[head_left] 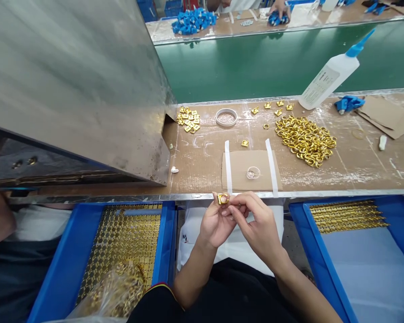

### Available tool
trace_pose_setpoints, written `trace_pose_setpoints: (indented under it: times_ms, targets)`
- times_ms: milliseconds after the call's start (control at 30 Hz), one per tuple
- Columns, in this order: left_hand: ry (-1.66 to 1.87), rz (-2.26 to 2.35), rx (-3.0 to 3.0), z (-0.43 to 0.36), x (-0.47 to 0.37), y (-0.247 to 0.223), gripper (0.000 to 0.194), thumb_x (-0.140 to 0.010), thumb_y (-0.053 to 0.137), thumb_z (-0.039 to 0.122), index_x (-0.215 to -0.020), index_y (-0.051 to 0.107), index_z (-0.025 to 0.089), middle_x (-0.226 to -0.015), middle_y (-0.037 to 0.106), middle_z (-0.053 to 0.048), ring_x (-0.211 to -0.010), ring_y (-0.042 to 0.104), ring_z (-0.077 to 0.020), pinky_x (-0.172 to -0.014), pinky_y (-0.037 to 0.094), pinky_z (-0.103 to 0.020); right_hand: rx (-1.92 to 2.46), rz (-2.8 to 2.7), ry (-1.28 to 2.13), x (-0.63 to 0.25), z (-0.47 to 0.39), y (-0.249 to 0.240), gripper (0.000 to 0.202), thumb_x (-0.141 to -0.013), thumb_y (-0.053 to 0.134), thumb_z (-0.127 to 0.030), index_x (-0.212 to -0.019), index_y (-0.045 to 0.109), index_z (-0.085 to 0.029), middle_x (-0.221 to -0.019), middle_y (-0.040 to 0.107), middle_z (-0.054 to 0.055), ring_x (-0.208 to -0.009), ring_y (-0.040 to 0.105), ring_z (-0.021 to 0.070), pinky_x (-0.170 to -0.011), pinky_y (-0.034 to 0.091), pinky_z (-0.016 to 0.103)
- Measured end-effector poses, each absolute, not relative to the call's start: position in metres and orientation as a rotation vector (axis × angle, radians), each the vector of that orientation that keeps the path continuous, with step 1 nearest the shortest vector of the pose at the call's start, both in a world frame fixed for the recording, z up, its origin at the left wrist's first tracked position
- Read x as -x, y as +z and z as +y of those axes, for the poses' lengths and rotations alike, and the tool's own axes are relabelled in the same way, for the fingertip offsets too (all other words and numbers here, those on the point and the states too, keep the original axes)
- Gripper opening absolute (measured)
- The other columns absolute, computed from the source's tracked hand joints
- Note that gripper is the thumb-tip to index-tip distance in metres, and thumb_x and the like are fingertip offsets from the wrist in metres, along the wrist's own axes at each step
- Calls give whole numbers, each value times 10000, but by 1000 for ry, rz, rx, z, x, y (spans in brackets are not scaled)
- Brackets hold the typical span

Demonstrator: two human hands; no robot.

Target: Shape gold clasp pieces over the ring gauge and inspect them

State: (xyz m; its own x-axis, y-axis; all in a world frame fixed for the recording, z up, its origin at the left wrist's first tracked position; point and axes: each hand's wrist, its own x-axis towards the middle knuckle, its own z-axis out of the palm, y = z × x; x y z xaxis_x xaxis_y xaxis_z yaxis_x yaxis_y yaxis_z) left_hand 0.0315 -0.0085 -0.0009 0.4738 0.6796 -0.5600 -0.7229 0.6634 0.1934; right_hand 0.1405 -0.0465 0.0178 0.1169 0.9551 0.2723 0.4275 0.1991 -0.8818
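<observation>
My left hand (215, 224) is closed, palm up, with the thumb and a finger pinching a small gold square piece with a round opening (223, 198). The fingers of my right hand (261, 222) are bent and drawn together at the right side of that piece. Whether they grip its edge or something tiny is hidden. Both hands are just in front of the bench edge. Beyond them a cardboard pad (249, 157) lies under two white tape strips, with a small clear ring-shaped item (253, 173) on it. One loose gold piece (244, 143) sits behind the pad.
A pile of gold rings (306, 140) and a leaning bottle (328, 78) are at right; gold squares (189, 119) and a tape roll (226, 117) stand left. Blue trays (168, 242) (323, 251) flank me. A metal housing (87, 80) blocks the left. Another person's hand (281, 9) is across the green belt.
</observation>
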Motion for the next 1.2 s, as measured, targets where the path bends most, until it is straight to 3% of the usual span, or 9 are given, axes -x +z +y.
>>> trace_pose_setpoints:
  times_ms: [200, 367, 433, 600, 933, 1100, 1200]
  targets:
    - [1196, 657, -511, -20, -32, -2, 545, -723, 817, 637, -632, 526, 185, -626, 423, 35, -580, 383, -116, -584, 391, -259, 1271, -1453, 649, -134, -52, 19, 96, -974, 617, -175, -899, 661, -215, -894, 672, 47, -818, 671, 176, -687, 564, 271]
    - [1541, 728, -1030, -24, -20, -8, 428, -788, 786, 580, -641, 639, 205, -579, 491, 17, -573, 434, -133, -593, 356, -283, 1188, -1425, 877, -133, -58, 29, 327, -987, 607, -492, -844, 667, -204, -850, 646, 53, -776, 640, 180, -628, 531, 269]
    - [1600, 703, -1192, -24, -13, -10, 368, -790, 795, 556, -683, 689, 220, -566, 519, 18, -555, 445, -127, -601, 350, -288, 1155, -1428, 986, -134, -60, 35, 390, -974, 597, -552, -825, 668, -199, -842, 639, 49, -749, 621, 167, -632, 528, 269]
    - [1608, 658, -1363, -19, -1, -7, 330, -787, 795, 566, -673, 715, 267, -521, 509, 36, -492, 430, -121, -547, 329, -290, 1112, -1412, 1152, -136, -64, 44, 361, -964, 618, -547, -921, 717, -202, -920, 655, 70, -786, 624, 177, -665, 552, 297]
    - [1664, 696, -1483, -17, 2, -6, 280, -795, 783, 573, -704, 756, 309, -546, 522, 29, -478, 471, -126, -511, 375, -287, 1086, -1315, 1197, -136, -67, 37, 339, -956, 633, -541, -931, 723, -216, -938, 653, 75, -862, 640, 204, -690, 549, 307]
    - [1581, 619, -1565, -18, 5, -4, 124, -839, 794, 429, -914, 800, 330, -675, 611, -5, -599, 558, -154, -574, 457, -294, 973, -1335, 1105, -141, -63, 27, 217, -967, 657, -443, -1048, 733, -257, -972, 656, 65, -833, 636, 185, -684, 566, 300]
    - [1539, 598, -1539, -22, 5, -4, 238, -805, 834, 349, -1037, 791, 319, -755, 644, -30, -651, 590, -173, -613, 480, -313, 902, -1366, 1012, -144, -60, 19, 261, -966, 642, -481, -1091, 732, -270, -974, 668, 75, -826, 642, 197, -676, 576, 322]
